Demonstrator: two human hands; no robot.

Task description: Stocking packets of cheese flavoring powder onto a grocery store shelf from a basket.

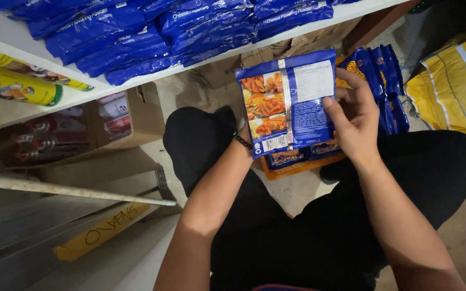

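a blue foil packet [287, 102] is held up over the lap, back side showing; it is judged light, soft and slippery, best taken by its edges. its right edge is pinched by the right hand [357, 121]; the left hand [244, 134] is hidden behind, grip unclear. more blue packets [125, 37] lie on the far shelf [82, 94], a cardboard box [136, 116] left.

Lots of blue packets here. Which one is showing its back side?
The blue packet held up between the left hand and right hand: its centre seam and food pictures face the camera. The packets on the white shelf lie stacked, fronts up.
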